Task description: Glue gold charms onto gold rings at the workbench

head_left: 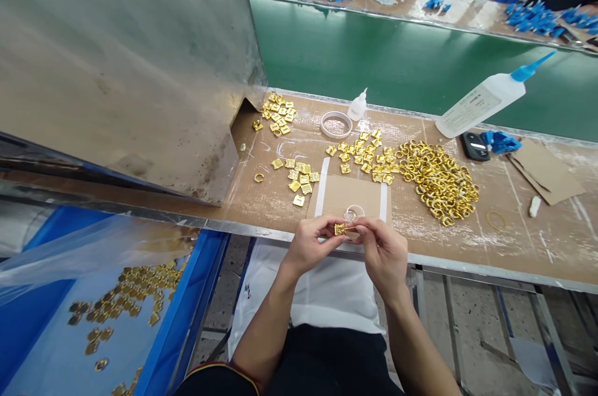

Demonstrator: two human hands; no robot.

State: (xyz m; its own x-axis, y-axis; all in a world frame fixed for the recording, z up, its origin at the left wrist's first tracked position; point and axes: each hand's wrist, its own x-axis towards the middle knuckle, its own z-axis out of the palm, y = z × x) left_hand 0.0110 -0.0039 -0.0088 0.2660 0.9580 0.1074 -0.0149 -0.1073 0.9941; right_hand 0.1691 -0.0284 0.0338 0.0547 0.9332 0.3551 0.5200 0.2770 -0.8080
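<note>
Near the table's front edge, my left hand (308, 246) pinches a small gold square piece (339, 230) between thumb and fingers. My right hand (387, 254) is closed on a thin stick (351, 227), whose tip meets or nearly meets the gold piece. Just behind the hands, a small clear ring-shaped item (354, 212) lies on a taped cardboard sheet (350, 190). Loose gold square pieces (299, 177) are spread beyond my left hand, with more gold pieces (364, 150) farther back. A heap of gold rings (439, 181) lies to the right.
A large metal housing (140, 60) rises at left above a blue bin (172, 321) with gold pieces. A tape roll (336, 124), small white bottle (358, 106), large bottle (486, 100) and black device (475, 146) stand or lie behind. Across the green belt (350, 41), people handle blue parts.
</note>
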